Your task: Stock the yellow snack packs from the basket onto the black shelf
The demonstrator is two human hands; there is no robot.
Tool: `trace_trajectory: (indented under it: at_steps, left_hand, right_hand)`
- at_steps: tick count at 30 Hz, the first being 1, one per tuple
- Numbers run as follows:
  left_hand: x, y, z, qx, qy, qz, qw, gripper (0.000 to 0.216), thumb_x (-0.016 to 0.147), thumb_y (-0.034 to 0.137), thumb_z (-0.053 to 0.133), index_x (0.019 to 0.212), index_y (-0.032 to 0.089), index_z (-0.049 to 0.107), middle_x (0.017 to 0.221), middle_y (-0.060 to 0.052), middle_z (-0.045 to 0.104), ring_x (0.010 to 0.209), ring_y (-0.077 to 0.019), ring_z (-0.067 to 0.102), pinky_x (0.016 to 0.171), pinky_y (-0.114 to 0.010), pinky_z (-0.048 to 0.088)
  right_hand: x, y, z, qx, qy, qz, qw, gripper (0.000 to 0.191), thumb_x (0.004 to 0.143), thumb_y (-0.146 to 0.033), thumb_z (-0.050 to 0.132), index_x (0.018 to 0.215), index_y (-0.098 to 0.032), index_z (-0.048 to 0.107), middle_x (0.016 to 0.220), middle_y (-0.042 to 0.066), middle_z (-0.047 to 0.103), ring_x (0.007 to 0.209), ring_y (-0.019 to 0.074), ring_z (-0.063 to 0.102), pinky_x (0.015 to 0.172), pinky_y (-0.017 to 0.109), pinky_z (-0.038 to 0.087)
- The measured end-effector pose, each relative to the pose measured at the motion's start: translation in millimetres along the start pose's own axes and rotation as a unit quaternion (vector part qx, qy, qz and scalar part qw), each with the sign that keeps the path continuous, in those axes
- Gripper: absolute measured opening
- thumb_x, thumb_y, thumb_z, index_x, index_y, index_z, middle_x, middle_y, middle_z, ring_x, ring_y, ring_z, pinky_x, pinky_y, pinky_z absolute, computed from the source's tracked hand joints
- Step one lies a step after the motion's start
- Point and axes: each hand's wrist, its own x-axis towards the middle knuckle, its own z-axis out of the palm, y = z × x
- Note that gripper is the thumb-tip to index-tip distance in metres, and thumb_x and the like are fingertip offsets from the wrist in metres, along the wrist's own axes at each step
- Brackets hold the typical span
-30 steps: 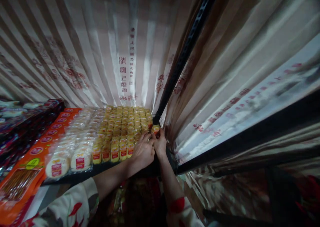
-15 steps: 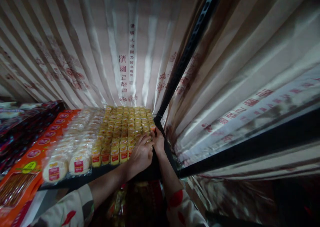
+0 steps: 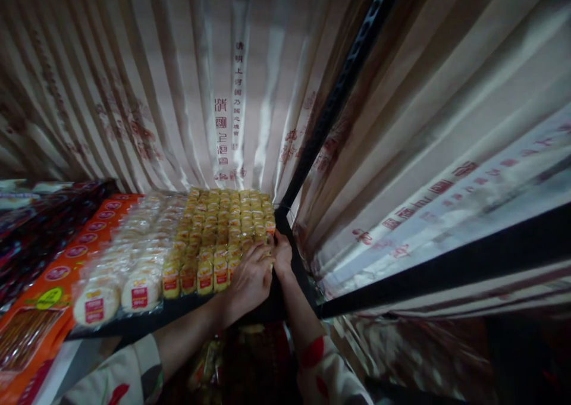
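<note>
Bending over the front right part of the yellow packets [image 3: 214, 223], the left hand [image 3: 250, 277] lies back uppermost with its fingers partly curled. Its fingertips are at the packets; whether it grips one cannot be told, since the back of the hand covers the contact. The right hand [image 3: 282, 255] is beside the outermost row, near the right edge of the black shelf [image 3: 303, 277], fingers bent and close together. Its fingertips appear to touch a packet with an orange-red label [image 3: 270, 227]; dim light and blur leave its hold, if any, unclear. The two hands are just beside each other.

The yellow packets stand in close parallel rows running from the front edge of the shelf to its back edge. The front packets stand upright, with red labels facing forward. Immediately left are two rows of round white packs [image 3: 141, 292], clear-wrapped and red-labelled. Further left lies an orange package [image 3: 82, 238], its window showing brown sticks at the front; dark packages [image 3: 44, 229] occupy the far left.

Pleated curtains [image 3: 178, 84] with red print hang behind the back edge and beyond the right edge. A black perforated post [image 3: 341, 90] rises at the back right corner.
</note>
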Motion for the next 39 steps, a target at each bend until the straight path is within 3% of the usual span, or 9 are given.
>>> trace_trajectory:
  at_steps: [6,10,17,22,31,39]
  left_hand:
    - [-5,5,0,-0.005,-0.019,0.004,1.0,0.034,0.078,0.005,0.04,0.1,0.018,0.064,0.12,-0.008,0.059,0.125,-0.0221,0.042,0.106,-0.046,0.038]
    - [-10,4,4,-0.008,-0.028,0.011,1.0,0.033,0.078,0.005,0.042,0.1,0.018,0.063,0.121,-0.008,0.058,0.125,-0.022,0.042,0.106,-0.047,0.038]
    - [-25,9,-3,-0.014,-0.027,0.032,0.999,0.034,0.078,0.004,0.041,0.1,0.016,0.064,0.121,-0.01,0.057,0.126,-0.0226,0.041,0.106,-0.044,0.038]
    - [-37,18,-6,-0.034,-0.051,0.048,0.997,0.033,0.079,0.006,0.041,0.101,0.016,0.064,0.121,-0.01,0.058,0.125,-0.0228,0.042,0.104,-0.043,0.041]
    - [-56,24,4,-0.065,-0.05,0.068,0.994,0.034,0.073,0.003,0.042,0.096,0.014,0.065,0.116,-0.012,0.061,0.123,-0.0237,0.045,0.102,-0.041,0.044]
    - [-69,28,3,-0.072,-0.037,0.065,0.995,0.032,0.076,0.006,0.041,0.095,0.015,0.064,0.114,-0.011,0.062,0.121,-0.0223,0.047,0.098,-0.039,0.046]
  right_hand:
    - [2,3,6,0.01,0.013,-0.012,1.0,0.046,0.084,-0.033,0.039,0.122,-0.015,0.057,0.097,0.01,0.064,0.09,0.0216,0.057,0.083,0.034,0.044]
    - [2,4,8,-0.001,-0.001,-0.024,1.0,0.045,0.084,-0.029,0.037,0.123,-0.016,0.057,0.093,0.01,0.063,0.088,0.0211,0.054,0.083,0.034,0.043]
    - [4,9,12,0.017,0.035,-0.025,0.999,0.045,0.087,-0.029,0.034,0.121,-0.014,0.058,0.11,0.014,0.06,0.101,0.0238,0.05,0.091,0.039,0.04]
    - [4,7,13,0.002,0.01,-0.031,0.999,0.044,0.087,-0.028,0.036,0.124,-0.016,0.057,0.107,0.012,0.063,0.098,0.0224,0.054,0.091,0.038,0.04]
    - [6,9,2,0.148,0.005,0.037,0.988,0.065,0.08,-0.046,0.047,0.13,-0.003,0.046,0.118,0.018,0.06,0.105,0.0241,0.057,0.094,0.037,0.042]
    - [-13,3,-7,0.184,0.054,0.056,0.98,0.056,0.08,-0.044,0.047,0.122,-0.009,0.053,0.123,0.017,0.057,0.113,0.0241,0.053,0.099,0.039,0.038]
